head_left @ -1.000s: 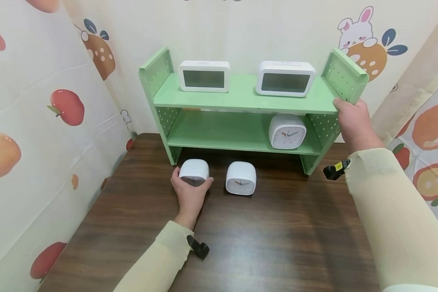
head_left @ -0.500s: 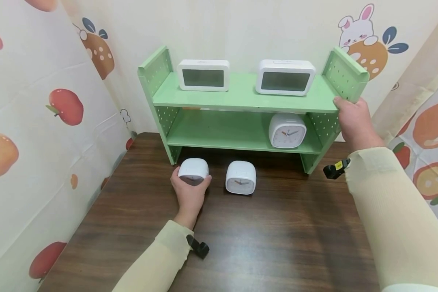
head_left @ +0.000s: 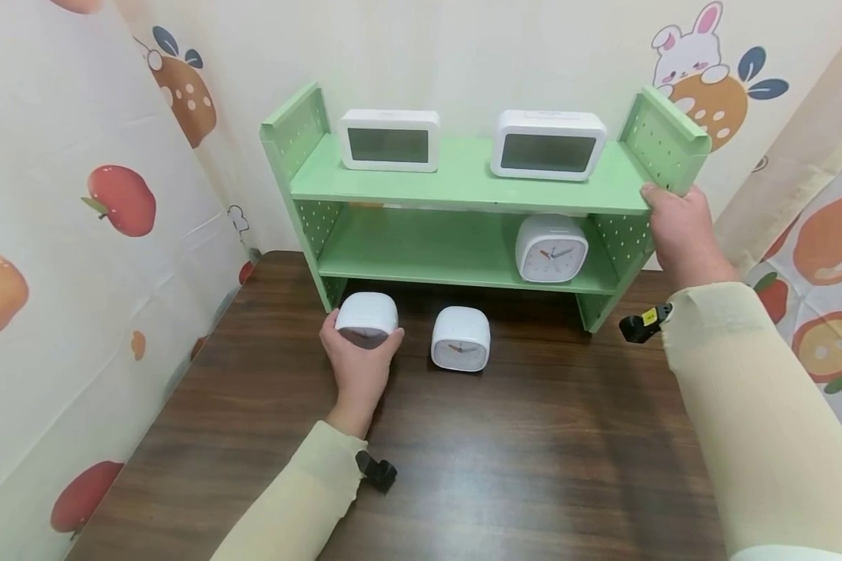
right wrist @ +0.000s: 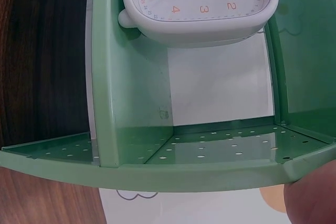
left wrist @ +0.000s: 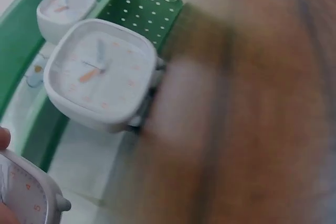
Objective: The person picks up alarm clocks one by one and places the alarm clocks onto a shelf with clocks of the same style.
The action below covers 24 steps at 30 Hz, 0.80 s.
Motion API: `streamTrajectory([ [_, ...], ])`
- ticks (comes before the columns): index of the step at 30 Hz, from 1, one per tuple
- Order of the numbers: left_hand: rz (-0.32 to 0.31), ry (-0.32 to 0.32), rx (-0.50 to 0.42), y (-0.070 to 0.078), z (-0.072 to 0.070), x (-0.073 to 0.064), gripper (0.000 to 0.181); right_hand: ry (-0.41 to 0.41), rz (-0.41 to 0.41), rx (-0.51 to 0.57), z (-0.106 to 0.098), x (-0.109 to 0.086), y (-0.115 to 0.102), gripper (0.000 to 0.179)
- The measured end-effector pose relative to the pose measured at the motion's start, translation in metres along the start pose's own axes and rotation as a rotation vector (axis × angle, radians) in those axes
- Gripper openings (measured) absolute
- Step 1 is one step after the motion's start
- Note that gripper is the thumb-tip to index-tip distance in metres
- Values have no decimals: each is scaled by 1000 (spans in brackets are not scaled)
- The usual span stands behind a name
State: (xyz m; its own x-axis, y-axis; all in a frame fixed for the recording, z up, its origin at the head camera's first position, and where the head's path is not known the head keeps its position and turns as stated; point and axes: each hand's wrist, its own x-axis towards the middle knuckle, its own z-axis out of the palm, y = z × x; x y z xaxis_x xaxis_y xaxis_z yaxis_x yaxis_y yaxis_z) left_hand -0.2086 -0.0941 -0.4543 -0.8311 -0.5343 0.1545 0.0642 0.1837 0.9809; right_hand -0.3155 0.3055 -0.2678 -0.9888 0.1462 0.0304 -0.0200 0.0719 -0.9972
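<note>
My left hand [head_left: 356,370] holds a white rounded alarm clock [head_left: 367,313] between its thumb and fingers, just in front of the shelf's left leg. Part of that clock's dial [left wrist: 23,195] shows at the lower left of the left wrist view. To its right, a similar white alarm clock [head_left: 461,339] stands on the table, dial toward me. My right hand [head_left: 684,238] grips the right side panel of the green two-tier shelf [head_left: 421,248], thumb at the upper board's end. A third rounded clock [head_left: 551,249] sits at the right of the lower tier.
Two white digital clocks, a left one [head_left: 389,141] and a right one [head_left: 550,146], stand on the upper tier with dark screens. Perforated panels [right wrist: 220,148] close the shelf's ends. A fruit-print curtain [head_left: 56,257] borders the dark wooden table [head_left: 505,467].
My left hand has shifted slightly forward and left with the alarm clock, toward the shelf. My right hand keeps its grip on the shelf. The head view has tilted a little.
</note>
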Motion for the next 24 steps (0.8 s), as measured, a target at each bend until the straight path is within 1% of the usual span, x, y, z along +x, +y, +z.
streamTrajectory([
  [3,22,11,-13,14,-3,5,107,-2,2,24,0,0,-1,53],
  [7,46,28,-50,40,-7,17,107,-3,6,48,0,0,-2,53],
  [9,40,21,-71,54,-8,24,107,6,6,42,-1,1,-1,53],
  [13,53,-19,-67,75,-8,40,108,19,-2,34,1,2,-1,53],
  [16,85,-54,-47,86,-6,52,109,24,-4,36,0,1,0,53],
  [19,103,-81,-53,95,-3,63,109,28,-5,30,0,0,0,53],
  [22,101,-86,-60,101,0,73,109,22,-2,27,0,0,0,53],
  [24,89,-88,-59,104,3,79,110,18,0,26,1,1,-1,54],
])
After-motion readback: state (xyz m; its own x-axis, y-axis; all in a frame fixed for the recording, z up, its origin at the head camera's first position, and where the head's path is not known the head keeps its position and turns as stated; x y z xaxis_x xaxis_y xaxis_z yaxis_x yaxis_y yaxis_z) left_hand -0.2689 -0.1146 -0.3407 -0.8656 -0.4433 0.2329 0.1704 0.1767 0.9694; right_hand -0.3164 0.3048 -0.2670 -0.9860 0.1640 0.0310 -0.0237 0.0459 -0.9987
